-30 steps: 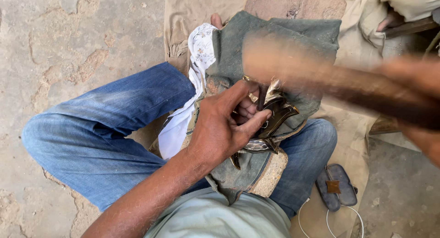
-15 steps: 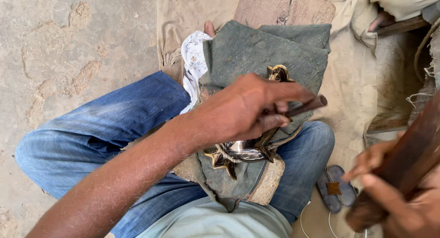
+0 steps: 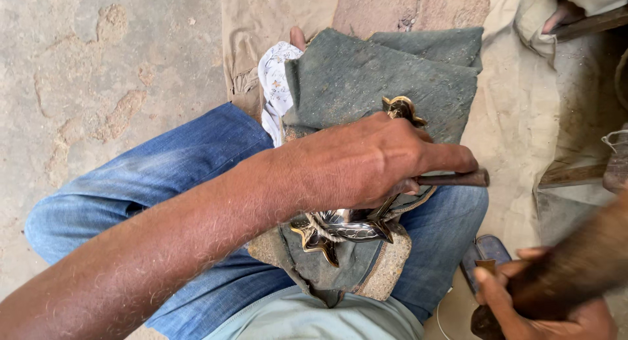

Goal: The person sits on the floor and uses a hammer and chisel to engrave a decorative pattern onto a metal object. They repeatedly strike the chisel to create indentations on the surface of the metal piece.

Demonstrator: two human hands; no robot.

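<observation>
Left hand point(image 3: 366, 160) closed around a metal punch point(image 3: 458, 179), its tip pointing to three o'clock, over the shiny star-shaped metal piece point(image 3: 343, 229) lying on grey cloth point(image 3: 366, 85) across the lap. At five o'clock, the right hand point(image 3: 543, 304) grips what looks like a blurred wooden mallet point(image 3: 575, 268).

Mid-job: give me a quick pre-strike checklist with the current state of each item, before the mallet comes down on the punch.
1. Left hand grips the punch: ok.
2. Punch tip placed on the star-shaped metal piece: cannot tell, hand hides it.
3. Metal piece rests on the grey cloth pad over the lap: ok.
4. Right hand holds the wooden mallet: ok, blurred.
5. Left fingers clear of the punch's struck end: not ok, very close.
</observation>
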